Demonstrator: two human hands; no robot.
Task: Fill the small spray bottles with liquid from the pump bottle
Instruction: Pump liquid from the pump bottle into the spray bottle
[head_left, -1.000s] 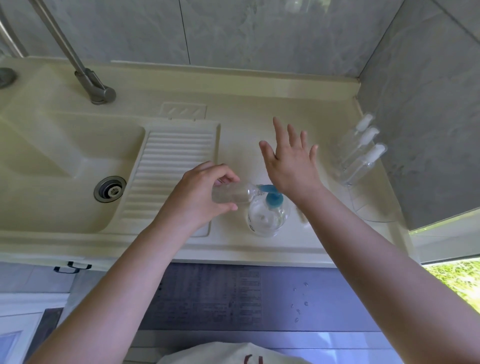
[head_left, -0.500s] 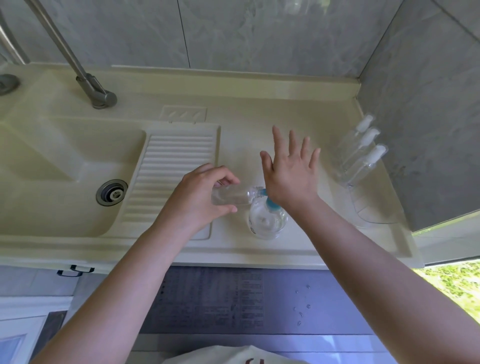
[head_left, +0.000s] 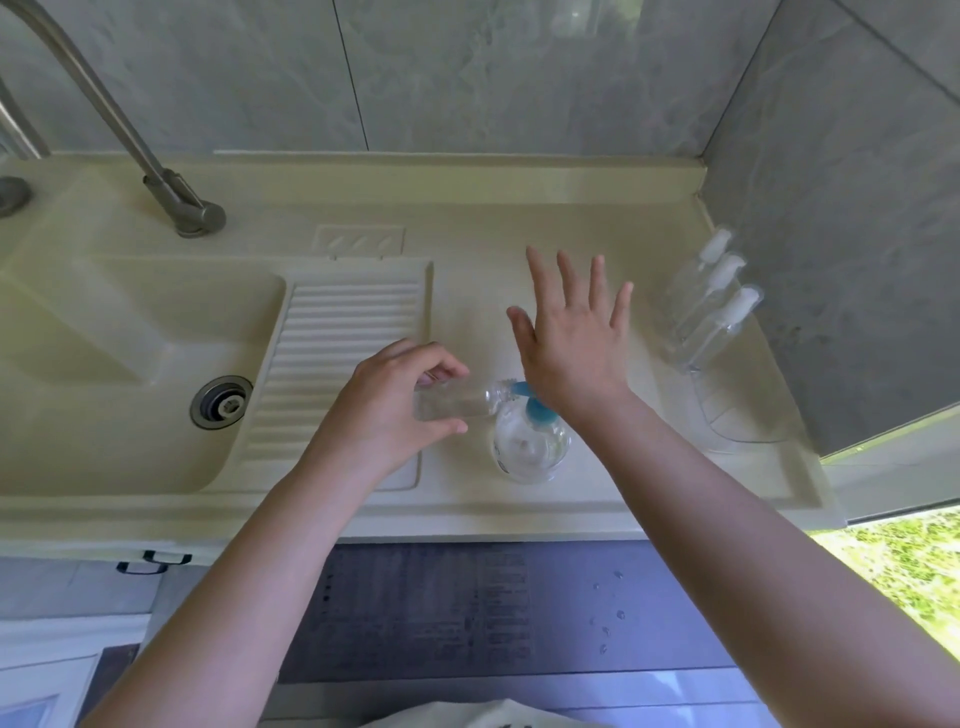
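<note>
Left hand (head_left: 384, 410) gripping small bottle (head_left: 454, 402), right hand (head_left: 571, 348) flat on pump (head_left: 532, 405)

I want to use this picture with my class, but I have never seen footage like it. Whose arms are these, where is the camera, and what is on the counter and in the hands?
There is no machine here: the arms belong to a person wearing a wide-angle camera on the head, looking down at a cream sink counter. The left hand grips a small clear bottle, tipped on its side with its open neck at the blue spout of the pump bottle. The right hand, fingers spread and straight, has its palm heel on the pump head. Three capped spray bottles wait at the right by the wall. On the left are the basin, drain and tap.
</note>
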